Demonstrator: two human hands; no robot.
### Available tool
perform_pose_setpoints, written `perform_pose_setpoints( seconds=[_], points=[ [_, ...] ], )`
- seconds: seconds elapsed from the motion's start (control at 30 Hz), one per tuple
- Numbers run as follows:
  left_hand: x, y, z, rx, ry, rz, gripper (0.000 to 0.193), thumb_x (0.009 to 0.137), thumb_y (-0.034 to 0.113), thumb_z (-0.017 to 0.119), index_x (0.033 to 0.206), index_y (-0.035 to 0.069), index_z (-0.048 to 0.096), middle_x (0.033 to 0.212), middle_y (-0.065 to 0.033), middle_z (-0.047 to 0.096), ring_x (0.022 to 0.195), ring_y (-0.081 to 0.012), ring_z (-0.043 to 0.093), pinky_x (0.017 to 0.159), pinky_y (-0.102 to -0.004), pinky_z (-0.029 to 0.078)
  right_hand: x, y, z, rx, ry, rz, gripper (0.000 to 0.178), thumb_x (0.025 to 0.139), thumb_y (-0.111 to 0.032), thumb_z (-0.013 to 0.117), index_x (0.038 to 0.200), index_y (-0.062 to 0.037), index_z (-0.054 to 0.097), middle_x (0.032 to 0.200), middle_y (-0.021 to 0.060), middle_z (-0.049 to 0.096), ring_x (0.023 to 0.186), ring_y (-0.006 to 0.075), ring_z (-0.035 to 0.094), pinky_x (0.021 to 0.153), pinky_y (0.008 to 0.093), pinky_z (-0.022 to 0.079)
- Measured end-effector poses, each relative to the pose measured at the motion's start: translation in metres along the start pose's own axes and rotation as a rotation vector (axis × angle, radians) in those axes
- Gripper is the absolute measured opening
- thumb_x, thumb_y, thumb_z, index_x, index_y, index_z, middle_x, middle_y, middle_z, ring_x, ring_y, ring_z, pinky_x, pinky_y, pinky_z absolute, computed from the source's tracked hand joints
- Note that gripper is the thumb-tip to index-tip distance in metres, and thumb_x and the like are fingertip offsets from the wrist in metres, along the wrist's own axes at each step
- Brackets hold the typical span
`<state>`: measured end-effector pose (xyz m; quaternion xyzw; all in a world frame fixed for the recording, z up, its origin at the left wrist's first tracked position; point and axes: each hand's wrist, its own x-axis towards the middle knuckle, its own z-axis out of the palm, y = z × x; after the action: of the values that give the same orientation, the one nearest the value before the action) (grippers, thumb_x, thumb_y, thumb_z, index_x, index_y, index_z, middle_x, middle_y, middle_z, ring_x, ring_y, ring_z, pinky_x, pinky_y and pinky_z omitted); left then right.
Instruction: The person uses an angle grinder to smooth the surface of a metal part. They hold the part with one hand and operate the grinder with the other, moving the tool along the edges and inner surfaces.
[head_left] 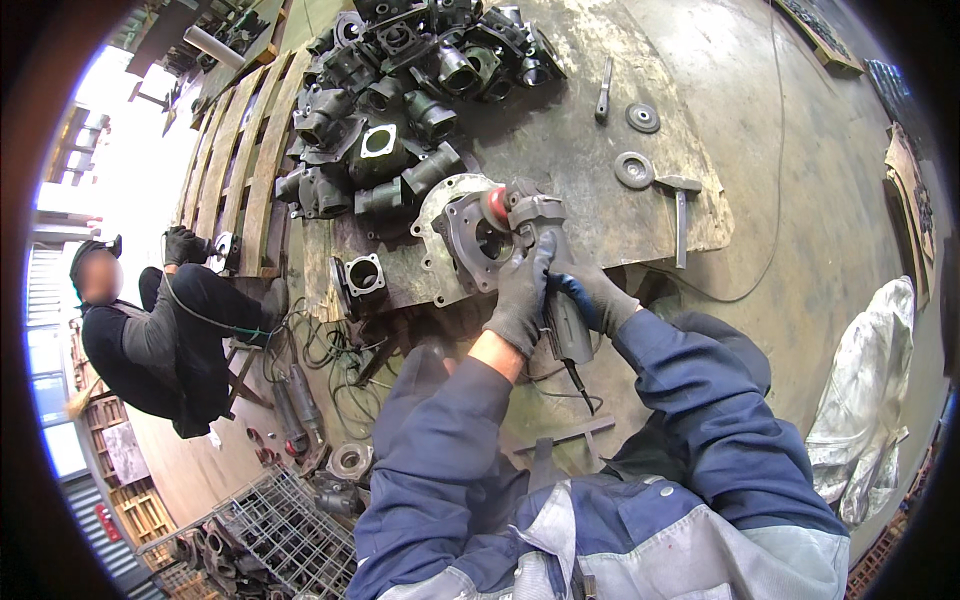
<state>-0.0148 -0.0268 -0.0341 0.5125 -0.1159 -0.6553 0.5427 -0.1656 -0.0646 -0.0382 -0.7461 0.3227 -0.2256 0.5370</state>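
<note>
Both grips, the gloved left hand (525, 292) and gloved right hand (597, 297), are clenched around a grey angle grinder (568, 335), covering much of its body; any lettering there is illegible. Its red disc (495, 207) partly hides a dark, square-flanged, round-bored casting (462, 235) over a paler, lugged plate (432, 213) on the desk (590, 150).

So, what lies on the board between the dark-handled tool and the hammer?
A solid-looking round disc and, nearer the hammer, a ring-shaped grey disc, with a gap between them; the head view shows both.
</note>
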Motion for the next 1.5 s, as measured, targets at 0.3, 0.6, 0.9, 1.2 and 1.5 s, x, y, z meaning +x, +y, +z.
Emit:
perform_pose_setpoints(
  seconds=[0.3,0.6,0.9,1.2,1.5],
  points=[
    [-0.029,0.028,0.002,0.409,0.113,0.277,0.042,0.104,0.035,0.069,0.129,0.001,0.067,0.11,-0.0059,0.071,0.093,-0.0143,0.063,0.084,-0.032,0.052,0.006,-0.034,0.008,0.469,0.055,0.17,0.037,0.098,-0.027,0.066,0.125,-0.003,0.067,0.105,0.008,0.071,0.095,0.0162,0.067,0.085,0.0346,0.057],
    [-0.041,0.023,0.005,0.255,0.137,0.28,0.039,0.103,0.032,0.071,0.129,0.002,0.066,0.111,-0.0035,0.07,0.096,-0.0128,0.063,0.085,-0.0305,0.052,0.008,-0.046,0.009,0.504,0.0,0.274,0.039,0.097,-0.022,0.063,0.131,-0.0022,0.061,0.113,0.0076,0.069,0.101,0.0161,0.064,0.089,0.033,0.055],
    [-0.071,0.015,0.013,0.162,0.123,0.277,0.042,0.101,0.033,0.076,0.125,-0.001,0.069,0.111,-0.0032,0.072,0.1,-0.01,0.063,0.088,-0.0292,0.053,-0.006,-0.037,0.015,0.482,-0.112,0.322,0.056,0.09,-0.017,0.069,0.141,-0.0013,0.052,0.125,0.0098,0.065,0.115,0.0183,0.061,0.103,0.0355,0.05],
    [-0.055,0.034,0.004,0.163,0.101,0.247,0.051,0.1,0.037,0.076,0.132,-0.001,0.065,0.116,-0.0058,0.071,0.101,-0.0129,0.063,0.088,-0.0315,0.053,0.006,-0.056,0.012,0.684,-0.047,0.342,0.047,0.088,-0.014,0.068,0.132,-0.0003,0.06,0.114,0.007,0.067,0.106,0.0177,0.063,0.099,0.0361,0.052],
    [-0.102,-0.02,0.005,0.26,0.11,0.181,0.043,0.104,0.031,0.071,0.135,0.001,0.064,0.123,-0.0048,0.07,0.107,-0.0116,0.063,0.096,-0.0305,0.051,-0.057,-0.031,0.033,0.644,-0.078,0.372,0.048,0.08,-0.007,0.069,0.127,-0.0016,0.058,0.114,0.0039,0.066,0.103,0.0131,0.06,0.096,0.0326,0.051]
  ],
)
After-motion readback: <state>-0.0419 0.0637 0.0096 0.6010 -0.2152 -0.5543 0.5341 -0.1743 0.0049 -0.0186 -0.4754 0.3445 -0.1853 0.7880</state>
